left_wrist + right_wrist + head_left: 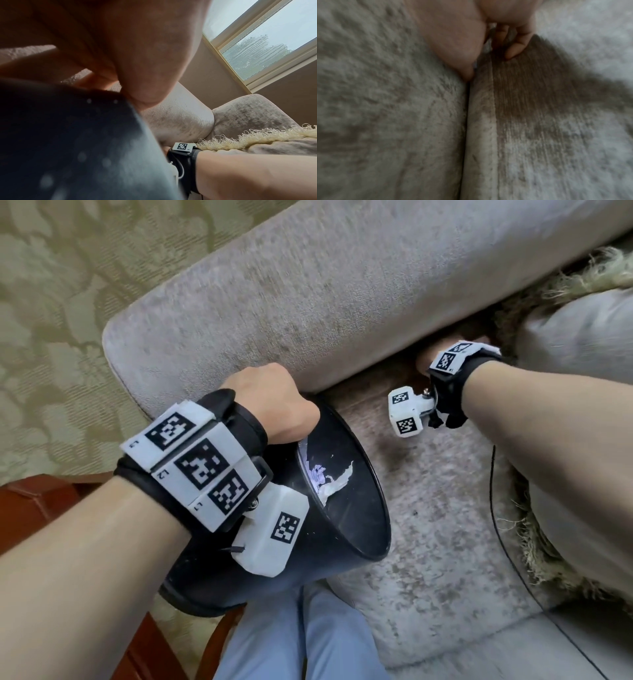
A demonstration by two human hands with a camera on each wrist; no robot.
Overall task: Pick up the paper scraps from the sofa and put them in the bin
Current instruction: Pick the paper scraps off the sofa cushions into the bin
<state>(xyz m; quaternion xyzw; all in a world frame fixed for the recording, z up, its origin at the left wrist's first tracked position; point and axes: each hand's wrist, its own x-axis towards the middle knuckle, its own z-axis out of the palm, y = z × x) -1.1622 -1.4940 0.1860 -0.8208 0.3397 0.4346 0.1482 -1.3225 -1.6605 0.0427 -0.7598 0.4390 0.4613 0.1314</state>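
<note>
A black bin (356,529) lies tilted on the grey sofa seat (445,525), mouth toward the right. White paper scraps (329,477) sit inside it. My left hand (274,402) grips its upper rim, which fills the left wrist view as a dark wall (68,135) under my palm (137,54). My right hand (426,357) reaches into the crease between the seat and the sofa arm (308,302), fingers hidden from the head view. In the blurred right wrist view, thumb and curled fingers (488,63) meet at the seam, with a pale sliver of paper scrap (475,65) pinched between them.
A fringed cushion (582,337) lies at the right on the seat. A thin black cable (495,508) runs across the seat under my right forearm. Patterned carpet (51,302) and red-brown wooden furniture (34,508) are at the left; my blue-trousered legs (301,638) are below.
</note>
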